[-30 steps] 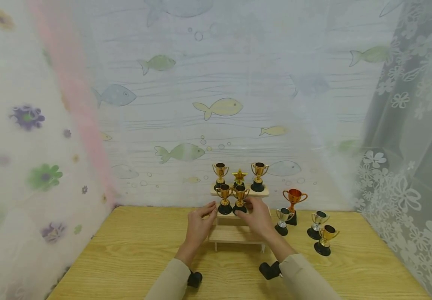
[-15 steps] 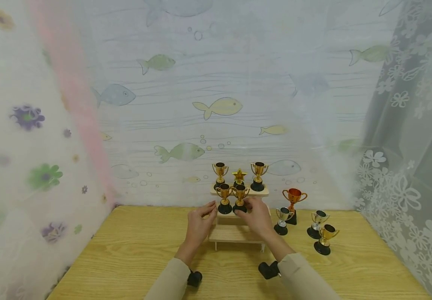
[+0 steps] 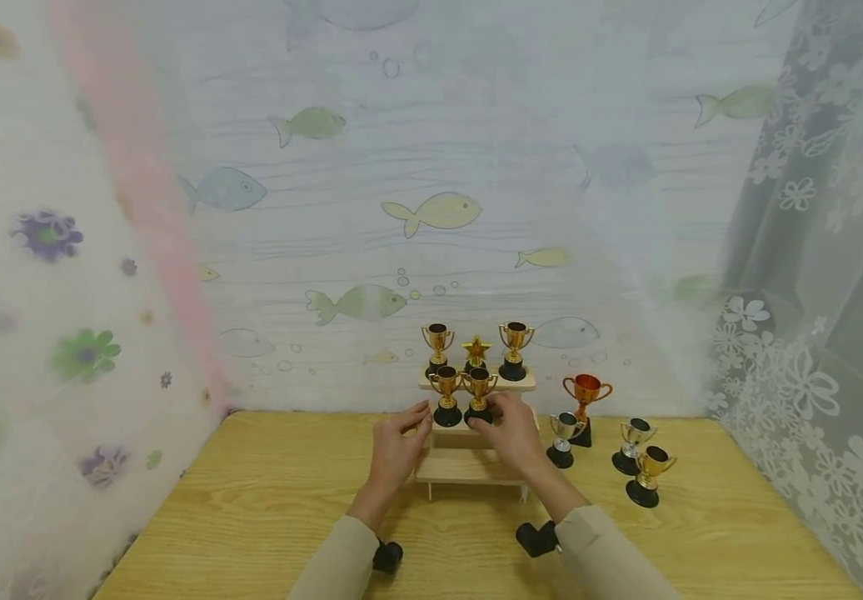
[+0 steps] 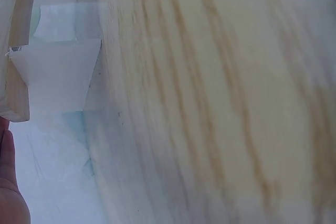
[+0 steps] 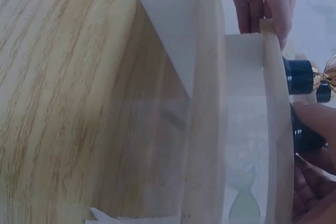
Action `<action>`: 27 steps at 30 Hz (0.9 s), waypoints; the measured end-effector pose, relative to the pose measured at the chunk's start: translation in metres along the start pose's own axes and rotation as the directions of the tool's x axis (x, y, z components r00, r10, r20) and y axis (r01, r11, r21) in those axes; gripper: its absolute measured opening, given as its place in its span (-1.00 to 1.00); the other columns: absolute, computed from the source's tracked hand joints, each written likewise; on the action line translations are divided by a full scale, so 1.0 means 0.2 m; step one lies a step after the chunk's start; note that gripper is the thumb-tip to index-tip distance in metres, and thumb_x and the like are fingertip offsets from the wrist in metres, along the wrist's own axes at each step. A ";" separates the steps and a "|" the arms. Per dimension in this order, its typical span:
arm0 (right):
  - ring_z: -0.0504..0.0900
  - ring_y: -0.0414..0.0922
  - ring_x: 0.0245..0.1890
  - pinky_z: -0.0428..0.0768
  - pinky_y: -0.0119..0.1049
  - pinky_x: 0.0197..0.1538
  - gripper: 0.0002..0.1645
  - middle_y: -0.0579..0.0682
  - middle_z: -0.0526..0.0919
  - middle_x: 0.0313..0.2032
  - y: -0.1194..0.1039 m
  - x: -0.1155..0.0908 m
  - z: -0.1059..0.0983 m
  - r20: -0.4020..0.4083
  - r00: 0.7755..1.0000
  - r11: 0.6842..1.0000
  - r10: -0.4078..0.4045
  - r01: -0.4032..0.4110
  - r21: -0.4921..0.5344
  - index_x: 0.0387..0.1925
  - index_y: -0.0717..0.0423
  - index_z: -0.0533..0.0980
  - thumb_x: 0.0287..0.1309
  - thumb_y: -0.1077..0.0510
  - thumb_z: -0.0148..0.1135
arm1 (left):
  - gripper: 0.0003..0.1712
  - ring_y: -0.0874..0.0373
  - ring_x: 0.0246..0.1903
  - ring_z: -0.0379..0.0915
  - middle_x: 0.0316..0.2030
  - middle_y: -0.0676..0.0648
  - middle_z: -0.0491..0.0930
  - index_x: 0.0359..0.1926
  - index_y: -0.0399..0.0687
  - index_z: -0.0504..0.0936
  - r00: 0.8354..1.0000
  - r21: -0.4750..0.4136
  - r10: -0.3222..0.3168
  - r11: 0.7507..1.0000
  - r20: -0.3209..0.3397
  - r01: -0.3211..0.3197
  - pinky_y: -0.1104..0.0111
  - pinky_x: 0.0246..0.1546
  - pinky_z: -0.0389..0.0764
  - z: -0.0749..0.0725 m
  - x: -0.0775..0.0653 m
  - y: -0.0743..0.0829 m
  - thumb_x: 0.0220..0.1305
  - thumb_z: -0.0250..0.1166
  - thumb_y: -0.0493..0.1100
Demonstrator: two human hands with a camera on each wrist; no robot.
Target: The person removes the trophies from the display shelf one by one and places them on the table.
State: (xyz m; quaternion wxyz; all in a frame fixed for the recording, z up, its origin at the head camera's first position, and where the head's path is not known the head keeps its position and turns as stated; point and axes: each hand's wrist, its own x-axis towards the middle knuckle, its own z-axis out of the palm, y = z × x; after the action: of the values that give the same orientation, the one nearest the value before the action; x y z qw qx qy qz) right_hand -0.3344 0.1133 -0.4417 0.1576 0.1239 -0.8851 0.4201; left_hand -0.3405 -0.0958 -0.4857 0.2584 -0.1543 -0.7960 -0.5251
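A small wooden tiered display stand (image 3: 469,467) stands on the table. My right hand (image 3: 514,433) pinches the black base of a gold trophy cup (image 3: 480,387) on its middle tier; the right wrist view shows thumb and fingers around that base (image 5: 307,135). Close to its left stands a second gold trophy cup (image 3: 446,387). My left hand (image 3: 400,446) holds the left end of the middle tier, thumb in front and fingers behind. On the top tier, a gold star trophy (image 3: 476,352) sits between a left gold cup (image 3: 438,340) and a right gold cup (image 3: 515,340).
Right of the stand, on the wooden table (image 3: 289,483), are a red cup trophy (image 3: 586,392), two silver cups (image 3: 565,429) and a gold cup (image 3: 652,467). A fish-patterned curtain (image 3: 431,167) hangs behind. Black wrist-mounted pieces (image 3: 536,540) show near both sleeves.
Both hands keep their places at the middle tier, and the trophies stay where they were. The head view has shifted very slightly.
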 end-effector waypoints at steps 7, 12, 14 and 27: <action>0.65 0.05 -0.12 0.66 0.00 -0.06 -0.54 0.11 0.65 -0.06 -0.03 0.00 -0.04 0.033 0.999 1.000 -0.001 0.000 0.010 0.05 0.29 0.63 0.17 0.15 0.50 | -0.73 -0.06 0.08 0.66 0.11 -0.13 0.69 0.03 -0.32 0.74 1.000 -0.003 0.011 1.000 -0.004 -0.011 0.14 0.04 0.68 0.00 0.01 0.00 0.41 0.33 -0.23; 0.64 0.01 -0.18 0.65 -0.03 -0.12 -0.58 0.09 0.63 -0.10 -0.03 -0.02 -0.06 0.043 0.999 1.000 -0.015 0.015 0.006 0.01 0.28 0.64 0.16 0.15 0.50 | -0.72 -0.05 0.07 0.67 0.11 -0.14 0.68 0.03 -0.34 0.74 1.000 -0.013 0.013 1.000 -0.004 -0.013 0.14 0.05 0.68 0.00 0.01 -0.01 0.41 0.33 -0.25; 0.62 -0.01 -0.20 0.64 -0.05 -0.14 -0.61 0.08 0.62 -0.12 -0.03 -0.03 -0.06 0.046 0.999 1.000 -0.012 0.013 -0.001 -0.02 0.26 0.65 0.16 0.15 0.51 | -0.72 -0.06 0.06 0.67 0.11 -0.15 0.68 0.03 -0.36 0.73 1.000 -0.013 0.017 1.000 -0.006 -0.017 0.13 0.05 0.68 0.00 0.01 -0.01 0.41 0.33 -0.25; 0.55 -0.07 -0.26 0.54 -0.16 -0.22 -0.66 0.02 0.60 -0.19 -0.03 -0.06 -0.09 0.064 0.998 0.998 -0.018 0.022 -0.066 -0.11 0.27 0.69 0.12 0.15 0.53 | -0.74 -0.07 0.06 0.67 0.09 -0.18 0.69 0.01 -0.35 0.74 1.000 -0.010 0.024 1.000 -0.009 -0.024 0.15 0.03 0.69 0.01 0.01 -0.02 0.39 0.34 -0.27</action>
State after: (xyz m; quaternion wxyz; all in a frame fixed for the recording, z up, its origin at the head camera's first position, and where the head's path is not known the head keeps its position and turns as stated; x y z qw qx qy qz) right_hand -0.3175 0.1251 -0.4317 0.1379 0.1407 -0.9019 0.3844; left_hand -0.3446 -0.0962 -0.4879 0.2674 -0.1626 -0.7902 -0.5269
